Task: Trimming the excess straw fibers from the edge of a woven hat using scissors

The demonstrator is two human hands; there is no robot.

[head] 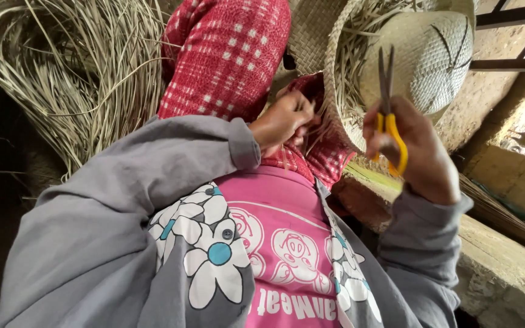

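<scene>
— Scissors: which way do the yellow-handled steel scissors point?

— Blades up, long axis near vertical, blades together, gripped in the right hand.

— And the left hand?

— Pinching loose strands just left of the pale woven straw hat. Best hold each strand taut, snip close.

The right hand holds yellow-handled scissors upright, blades together, just in front of a woven straw hat. The left hand pinches loose straw ends at the hat's brim, above a red checked cloth over the knees. A pile of dried straw lies far left. A stone ledge runs along the right.
</scene>
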